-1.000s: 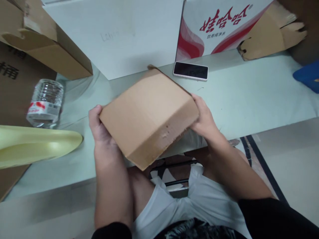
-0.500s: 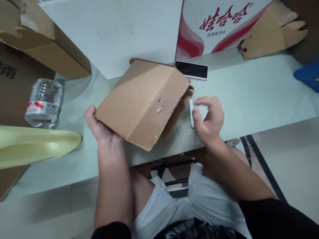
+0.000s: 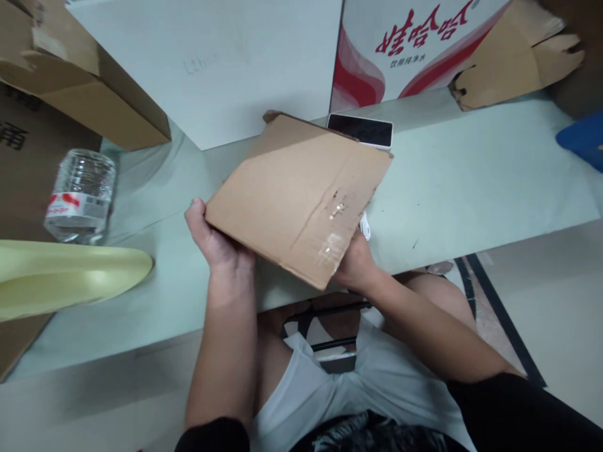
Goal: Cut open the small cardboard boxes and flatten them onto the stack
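Left hand (image 3: 220,248) clamped on cardboard box (image 3: 282,182), contents hidden; right hand (image 3: 357,260) partly under flap (image 3: 336,220), grip unclear.

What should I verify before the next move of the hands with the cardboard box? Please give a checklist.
1. Left hand holds the cardboard box at its left corner: ok.
2. Right hand grips the cardboard box: cannot tell, fingers hidden.
3. Surface of the cardboard box unmarked: not ok, scuffed toward the right.
4. Cardboard box clear of the phone: cannot tell, outlines overlap.
5. Bottle apart from both hands: ok.
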Action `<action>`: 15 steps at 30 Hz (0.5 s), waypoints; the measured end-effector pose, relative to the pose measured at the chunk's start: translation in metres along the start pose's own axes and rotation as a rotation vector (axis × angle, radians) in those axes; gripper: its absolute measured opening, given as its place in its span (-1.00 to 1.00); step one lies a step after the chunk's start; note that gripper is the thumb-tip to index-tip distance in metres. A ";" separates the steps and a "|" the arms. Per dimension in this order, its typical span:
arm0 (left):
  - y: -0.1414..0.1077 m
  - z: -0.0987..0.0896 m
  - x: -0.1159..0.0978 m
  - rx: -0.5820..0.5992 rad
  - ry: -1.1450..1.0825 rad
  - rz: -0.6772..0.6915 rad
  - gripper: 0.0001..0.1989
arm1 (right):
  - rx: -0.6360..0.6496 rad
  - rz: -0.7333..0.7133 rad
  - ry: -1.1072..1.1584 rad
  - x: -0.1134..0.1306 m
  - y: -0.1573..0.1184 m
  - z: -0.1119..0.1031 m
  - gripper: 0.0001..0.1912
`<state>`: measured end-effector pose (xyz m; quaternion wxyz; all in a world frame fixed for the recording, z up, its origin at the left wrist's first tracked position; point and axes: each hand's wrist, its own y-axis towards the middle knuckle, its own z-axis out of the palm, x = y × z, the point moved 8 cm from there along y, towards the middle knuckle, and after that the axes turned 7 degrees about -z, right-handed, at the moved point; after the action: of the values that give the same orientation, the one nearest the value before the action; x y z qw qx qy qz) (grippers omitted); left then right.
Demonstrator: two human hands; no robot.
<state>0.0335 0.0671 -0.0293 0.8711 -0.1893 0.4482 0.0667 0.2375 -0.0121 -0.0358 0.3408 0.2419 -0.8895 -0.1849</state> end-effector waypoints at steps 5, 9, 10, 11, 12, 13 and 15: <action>-0.004 0.007 -0.003 -0.006 -0.098 0.018 -0.53 | -0.169 -0.177 -0.057 0.021 0.004 -0.020 -0.75; -0.005 -0.004 -0.014 -0.056 -0.093 0.053 -0.58 | -0.157 -0.402 0.075 0.045 0.009 -0.033 -0.66; -0.005 -0.005 -0.019 -0.045 -0.087 0.077 -0.58 | -0.147 -0.455 0.169 0.050 0.009 -0.038 -0.65; -0.006 -0.005 -0.025 -0.021 -0.084 0.104 -0.58 | -0.153 -0.480 0.252 0.053 0.010 -0.044 -0.65; -0.006 -0.005 -0.030 0.002 -0.087 0.133 -0.58 | -0.190 -0.468 0.303 0.051 0.011 -0.052 -0.66; -0.007 -0.004 -0.035 0.023 -0.090 0.156 -0.60 | -0.249 -0.420 0.310 0.046 0.012 -0.060 -0.68; -0.010 -0.003 -0.044 0.038 -0.107 0.205 -0.64 | -0.363 -0.243 0.204 0.026 0.013 -0.073 -0.79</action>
<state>0.0084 0.0595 0.0071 0.8858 -0.1221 0.4193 0.1571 0.2674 -0.0278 0.0355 0.4421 0.2993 -0.7670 -0.3560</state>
